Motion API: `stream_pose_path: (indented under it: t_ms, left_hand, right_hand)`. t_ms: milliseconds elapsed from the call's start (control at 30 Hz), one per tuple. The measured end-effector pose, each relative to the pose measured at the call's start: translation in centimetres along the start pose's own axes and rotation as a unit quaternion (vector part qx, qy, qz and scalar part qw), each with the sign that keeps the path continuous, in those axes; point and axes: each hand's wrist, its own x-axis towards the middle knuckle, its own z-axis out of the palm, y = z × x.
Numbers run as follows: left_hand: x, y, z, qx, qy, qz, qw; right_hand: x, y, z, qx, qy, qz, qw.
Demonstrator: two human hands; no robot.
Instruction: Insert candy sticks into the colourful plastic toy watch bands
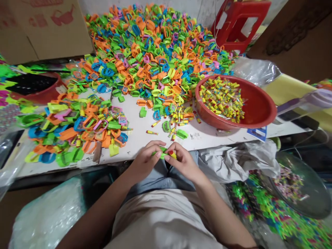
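Observation:
My left hand (145, 157) and my right hand (181, 159) meet at the near edge of the white board (140, 135), above my lap. Together they pinch a small green plastic piece (162, 152). The right fingers also press a little yellow tube with a red end (172, 154) against it. Both hands have their fingers closed. A few loose yellow tubes (151, 132) and green pieces (182, 134) lie on the board just beyond my hands.
A huge heap of orange, green and blue plastic pieces (155, 45) covers the back. A smaller pile (77, 128) lies left. A red bowl of yellow tubes (256, 110) stands right. Cardboard box (44, 27), red stool (238, 24), plastic bags around.

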Motion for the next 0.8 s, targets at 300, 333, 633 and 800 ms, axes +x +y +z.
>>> stream_pose_path:
  t_ms: [300, 333, 633, 800]
  left_hand:
    - [-0.5, 0.3, 0.4, -0.101, 0.016, -0.017, 0.995]
    - [-0.6, 0.2, 0.6, -0.109, 0.018, -0.019, 0.994]
    - [-1.2, -1.5, 2.0, -0.217, 0.052, -0.101, 0.97]
    - [-1.5, -1.5, 1.2, -0.151, 0.064, -0.117, 0.98]
  right_hand:
    - [-0.5, -0.6, 0.0, -0.006, -0.018, 0.002, 1.0]
    - [-0.5, -0.5, 0.1, -0.013, -0.015, -0.001, 1.0]
    - [0.0, 1.3, -0.3, -0.04, -0.001, -0.003, 0.999]
    - [-0.4, 2.9, -1.3, -0.087, 0.054, -0.053, 0.993]
